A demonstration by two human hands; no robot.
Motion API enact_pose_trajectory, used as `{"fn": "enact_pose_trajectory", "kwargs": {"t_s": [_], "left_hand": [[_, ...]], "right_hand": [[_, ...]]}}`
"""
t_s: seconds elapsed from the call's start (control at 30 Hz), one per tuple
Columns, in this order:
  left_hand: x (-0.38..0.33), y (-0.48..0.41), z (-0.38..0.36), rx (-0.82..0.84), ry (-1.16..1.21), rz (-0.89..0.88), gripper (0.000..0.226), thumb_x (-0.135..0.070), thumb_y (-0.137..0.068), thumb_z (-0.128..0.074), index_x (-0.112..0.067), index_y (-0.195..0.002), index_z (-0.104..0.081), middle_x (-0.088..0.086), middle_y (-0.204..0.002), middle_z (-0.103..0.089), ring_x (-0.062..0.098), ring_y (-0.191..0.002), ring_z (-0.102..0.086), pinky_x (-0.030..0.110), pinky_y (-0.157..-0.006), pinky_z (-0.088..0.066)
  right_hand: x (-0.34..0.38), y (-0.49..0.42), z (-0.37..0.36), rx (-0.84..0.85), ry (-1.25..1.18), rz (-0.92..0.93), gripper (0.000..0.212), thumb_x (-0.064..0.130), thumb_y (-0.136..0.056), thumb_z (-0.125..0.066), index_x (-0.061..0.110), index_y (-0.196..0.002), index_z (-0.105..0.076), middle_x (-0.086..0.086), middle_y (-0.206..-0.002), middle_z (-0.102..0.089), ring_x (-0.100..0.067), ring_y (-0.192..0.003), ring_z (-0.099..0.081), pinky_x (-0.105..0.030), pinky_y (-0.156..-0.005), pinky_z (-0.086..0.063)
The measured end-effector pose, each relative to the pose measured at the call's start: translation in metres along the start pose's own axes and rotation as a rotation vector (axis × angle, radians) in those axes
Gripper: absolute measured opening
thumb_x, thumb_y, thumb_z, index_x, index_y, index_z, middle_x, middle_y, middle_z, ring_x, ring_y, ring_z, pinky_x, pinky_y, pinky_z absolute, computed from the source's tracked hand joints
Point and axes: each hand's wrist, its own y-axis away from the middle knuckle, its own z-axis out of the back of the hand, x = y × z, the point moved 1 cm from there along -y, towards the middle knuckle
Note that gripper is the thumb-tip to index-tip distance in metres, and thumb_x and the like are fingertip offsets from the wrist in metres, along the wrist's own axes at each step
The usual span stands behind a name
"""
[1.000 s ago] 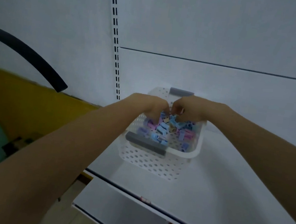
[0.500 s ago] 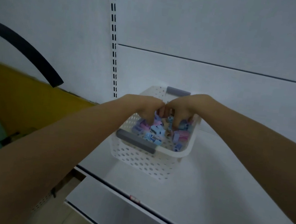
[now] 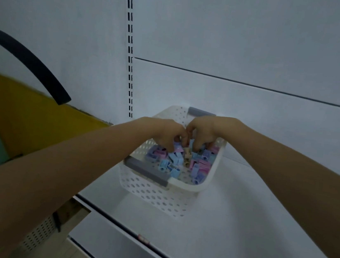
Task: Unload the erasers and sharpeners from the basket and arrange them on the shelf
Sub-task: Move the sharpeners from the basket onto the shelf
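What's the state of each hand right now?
Left hand: fingers curled among pieces in the basket; grip cannot be told.
Right hand: curled among the pieces too; cannot be told.

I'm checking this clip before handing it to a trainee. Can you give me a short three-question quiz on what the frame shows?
1. True or false: the white perforated basket stands on the floor.
2. Where are the left hand and the right hand?
A. Both down inside the basket, among the erasers and sharpeners
B. Both flat against the back panel
C. One in the basket, one hanging at the person's side
3. Fill in the blank: the basket's two handles are ___ in colour.

Key: 1. False, it stands on the white shelf. 2. A. 3. Grey.
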Motion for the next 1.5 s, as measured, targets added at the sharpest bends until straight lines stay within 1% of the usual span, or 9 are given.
{"fn": "enact_pose_trajectory", "kwargs": {"t_s": [0.1,0.2,0.3,0.37,0.5,0.63,0.87,1.1,1.5], "left_hand": [[0.0,-0.001,0.0,-0.03,0.007,-0.03,0.025,-0.008,-0.084,-0.061,-0.011,-0.108,-0.062,0.006,-0.112,-0.059,0.017,-0.087,-0.048,0.024,-0.075,-0.036],[0.0,0.0,-0.001,0.009,0.022,-0.055,0.02,-0.013,-0.084,-0.063,-0.013,-0.104,-0.06,0.001,-0.1,-0.052,0.019,-0.087,-0.048,0.027,-0.075,-0.036],[-0.001,-0.002,-0.004,0.029,-0.029,-0.079,0.028,-0.015,-0.088,-0.057,-0.014,-0.116,-0.056,0.006,-0.117,-0.054,0.026,-0.105,-0.051,0.031,-0.086,-0.04],[-0.002,-0.004,-0.005,0.017,-0.061,-0.094,0.028,-0.012,-0.088,-0.057,-0.012,-0.116,-0.057,0.009,-0.123,-0.054,0.026,-0.107,-0.051,0.03,-0.087,-0.04],[0.001,-0.002,0.0,-0.052,-0.046,-0.076,0.026,-0.012,-0.084,-0.063,-0.013,-0.11,-0.061,0.008,-0.12,-0.057,0.025,-0.107,-0.053,0.031,-0.088,-0.041],[0.003,0.003,0.015,-0.182,0.022,-0.096,0.025,-0.011,-0.083,-0.063,-0.012,-0.107,-0.062,0.009,-0.116,-0.06,0.02,-0.099,-0.053,0.029,-0.085,-0.041],[-0.013,0.013,0.06,-0.335,0.053,-0.18,0.019,-0.014,-0.082,-0.065,-0.014,-0.102,-0.065,0.008,-0.111,-0.061,0.015,-0.09,-0.05,0.023,-0.079,-0.036],[-0.093,0.011,0.094,-0.381,0.025,-0.315,0.018,-0.016,-0.083,-0.065,-0.015,-0.1,-0.064,0.0,-0.097,-0.056,0.018,-0.09,-0.055,0.026,-0.08,-0.039],[-0.295,0.018,0.101,-0.382,0.047,-0.541,0.015,-0.015,-0.083,-0.063,-0.018,-0.097,-0.063,-0.001,-0.099,-0.06,0.019,-0.091,-0.059,0.026,-0.078,-0.042]], "right_hand": [[-0.001,0.0,0.003,-0.051,-0.021,-0.004,0.033,0.013,-0.074,-0.074,0.012,-0.104,-0.061,-0.008,-0.111,-0.055,-0.028,-0.087,-0.064,-0.025,-0.056,-0.052],[0.0,0.006,0.004,-0.102,0.029,-0.013,0.036,0.016,-0.075,-0.073,0.013,-0.109,-0.061,-0.003,-0.105,-0.055,-0.019,-0.08,-0.057,-0.024,-0.06,-0.049],[0.002,0.009,0.004,-0.149,0.06,-0.02,0.036,0.02,-0.076,-0.071,0.015,-0.11,-0.06,-0.004,-0.112,-0.057,-0.018,-0.087,-0.051,-0.026,-0.072,-0.043],[0.004,0.013,0.004,-0.165,0.064,-0.026,0.036,0.021,-0.077,-0.07,0.016,-0.111,-0.059,-0.004,-0.114,-0.055,-0.018,-0.089,-0.049,-0.026,-0.074,-0.041],[0.006,0.026,0.011,-0.258,0.02,-0.037,0.034,0.02,-0.079,-0.069,0.015,-0.111,-0.059,-0.006,-0.115,-0.054,-0.019,-0.089,-0.049,-0.026,-0.074,-0.042],[0.003,0.044,0.018,-0.396,-0.038,-0.055,0.033,0.021,-0.082,-0.065,0.013,-0.113,-0.058,-0.007,-0.121,-0.052,-0.02,-0.102,-0.049,-0.026,-0.078,-0.036],[-0.014,0.098,0.023,-0.59,-0.135,-0.145,0.03,0.018,-0.081,-0.065,0.012,-0.11,-0.059,-0.007,-0.117,-0.057,-0.011,-0.087,-0.044,-0.021,-0.073,-0.033],[-0.051,0.177,0.001,-0.677,-0.171,-0.29,0.03,0.016,-0.08,-0.065,0.013,-0.109,-0.06,-0.006,-0.112,-0.06,-0.013,-0.082,-0.046,-0.019,-0.069,-0.034],[-0.152,0.349,-0.042,-0.659,-0.141,-0.508,0.029,0.015,-0.08,-0.066,0.012,-0.108,-0.06,-0.008,-0.11,-0.06,-0.016,-0.082,-0.047,-0.024,-0.061,-0.039]]}}
